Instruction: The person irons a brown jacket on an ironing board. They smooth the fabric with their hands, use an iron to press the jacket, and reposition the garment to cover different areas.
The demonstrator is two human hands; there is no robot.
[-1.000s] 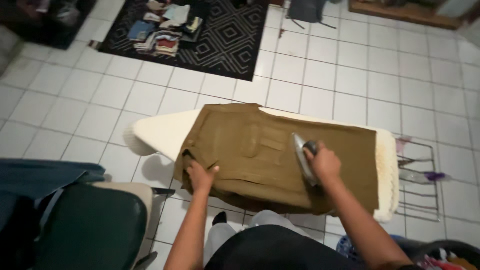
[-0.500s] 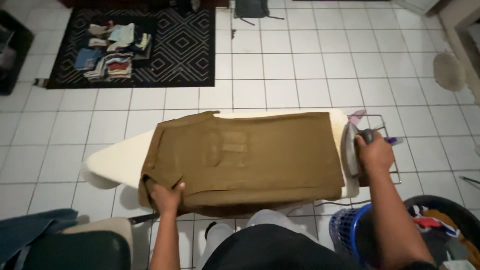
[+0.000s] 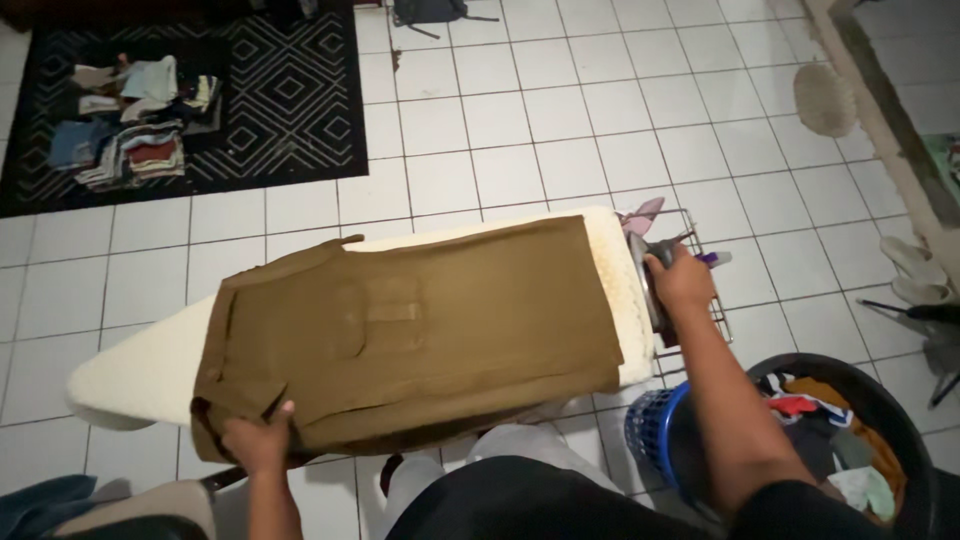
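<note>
A brown shirt [image 3: 430,320] lies flat over a cream padded ironing board [image 3: 140,372]. My left hand [image 3: 258,437] grips the shirt's near left edge by the collar. Off the board's right end, my right hand [image 3: 682,283] is closed on the handle of an iron [image 3: 650,285], which stands on the wire rest [image 3: 712,300].
A black tub of clothes [image 3: 850,440] and a blue basket [image 3: 652,430] stand at lower right. Folded clothes [image 3: 130,125] lie on a black patterned rug [image 3: 300,90] at far left. A chair [image 3: 150,510] is at lower left. Sandals [image 3: 915,265] lie by the right wall.
My right hand has carried the iron off the shirt, rightward to the wire rest at the board's end. My left hand has stayed on the shirt's collar edge. The view has swung right.
</note>
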